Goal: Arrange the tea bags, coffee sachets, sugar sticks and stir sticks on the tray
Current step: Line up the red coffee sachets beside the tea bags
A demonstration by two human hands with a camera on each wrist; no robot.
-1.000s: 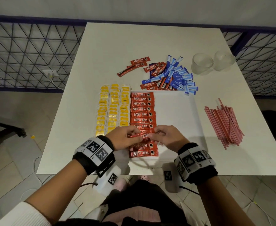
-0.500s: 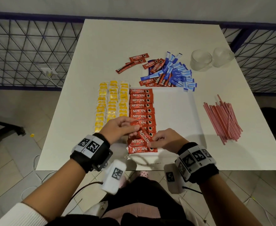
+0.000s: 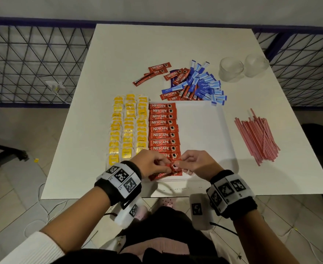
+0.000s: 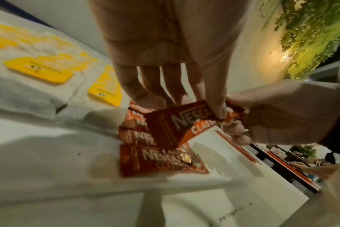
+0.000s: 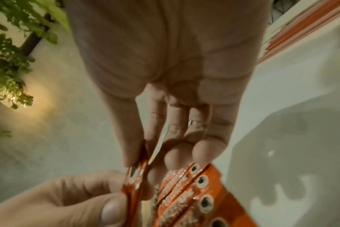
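A white tray (image 3: 204, 130) lies in the middle of the table, with a column of red coffee sachets (image 3: 163, 128) along its left side. Yellow tea bags (image 3: 128, 128) lie in three columns just left of them. Both hands pinch one red coffee sachet (image 3: 173, 165) (image 4: 184, 124) (image 5: 135, 179) just above the column's near end: my left hand (image 3: 153, 165) (image 4: 213, 107) holds its left part, my right hand (image 3: 195, 164) (image 5: 138, 155) its right end. Loose coffee sachets (image 3: 176, 75) and blue sugar sticks (image 3: 204, 86) lie in a heap behind the tray. Red stir sticks (image 3: 256, 136) lie to its right.
Two clear glass cups (image 3: 231, 69) stand at the table's back right. A few red sachets (image 3: 153, 73) lie apart at the back centre. The white table (image 3: 157, 44) is flanked by blue mesh railing (image 3: 33, 63) on both sides.
The hands came together again over the near end of the coffee column; the sachet that lay tilted between them is now lifted and pinched by both.
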